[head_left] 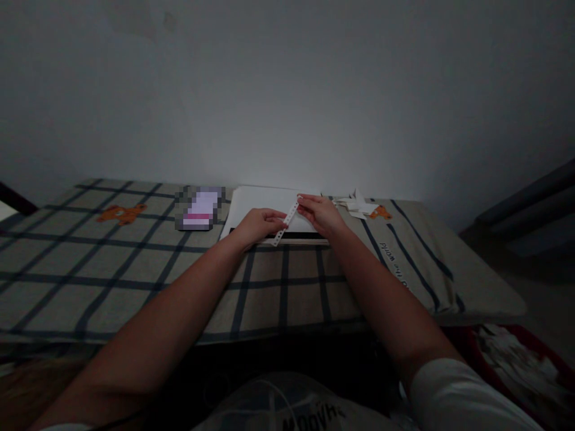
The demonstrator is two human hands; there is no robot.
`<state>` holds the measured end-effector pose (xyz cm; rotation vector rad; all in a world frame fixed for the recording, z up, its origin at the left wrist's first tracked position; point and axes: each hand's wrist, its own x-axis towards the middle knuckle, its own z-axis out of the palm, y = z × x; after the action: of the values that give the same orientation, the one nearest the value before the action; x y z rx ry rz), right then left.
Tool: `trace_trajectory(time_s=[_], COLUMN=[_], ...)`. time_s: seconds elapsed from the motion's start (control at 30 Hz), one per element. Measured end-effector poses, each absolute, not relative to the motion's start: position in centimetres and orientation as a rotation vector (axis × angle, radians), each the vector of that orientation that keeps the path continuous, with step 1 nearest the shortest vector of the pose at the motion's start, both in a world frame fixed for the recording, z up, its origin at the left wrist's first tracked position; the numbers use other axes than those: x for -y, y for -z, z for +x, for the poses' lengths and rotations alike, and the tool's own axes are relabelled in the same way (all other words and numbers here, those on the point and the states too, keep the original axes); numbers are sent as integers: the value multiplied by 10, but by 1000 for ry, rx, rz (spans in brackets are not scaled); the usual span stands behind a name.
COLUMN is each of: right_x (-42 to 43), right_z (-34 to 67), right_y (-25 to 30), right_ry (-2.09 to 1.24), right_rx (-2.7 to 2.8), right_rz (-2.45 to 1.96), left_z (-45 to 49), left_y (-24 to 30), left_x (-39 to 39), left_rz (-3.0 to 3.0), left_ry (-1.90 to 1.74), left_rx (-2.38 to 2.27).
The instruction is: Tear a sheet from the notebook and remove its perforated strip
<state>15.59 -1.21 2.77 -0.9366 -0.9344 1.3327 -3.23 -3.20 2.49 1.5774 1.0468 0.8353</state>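
Both my hands pinch a narrow white strip (290, 215) with a row of dark spots or holes along it. My left hand (257, 227) grips it near the lower end, thumb and fingers together. At the upper end, my right hand (321, 214) pinches it between thumb and fingers. The strip slants up to the right above a stack of white paper (256, 200), which has a black band (305, 236) along its near edge. Folded white paper pieces (358, 205) lie just right of my right hand.
A phone (200, 208), its screen blurred out, lies left of the paper. Checked cloth (148, 257) with orange bear prints covers the table, against a plain wall (269, 90). A red container (530, 347) with crumpled whitish stuff stands below the table at right.
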Motion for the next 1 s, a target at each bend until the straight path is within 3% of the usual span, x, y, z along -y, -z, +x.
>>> trace_trajectory(time_s=[0.7,1.0], right_x=[15,12], right_z=[155,156], right_y=[-28,-26], right_ry=[-1428,-1300], right_rx=[1009,1027], right_rz=[-855,-945], left_z=[-33,-33], left_y=[-29,-30], left_x=[33,34], left_rz=[1635,1644], left_ry=[-921,-874], left_rx=[-1182,-1234])
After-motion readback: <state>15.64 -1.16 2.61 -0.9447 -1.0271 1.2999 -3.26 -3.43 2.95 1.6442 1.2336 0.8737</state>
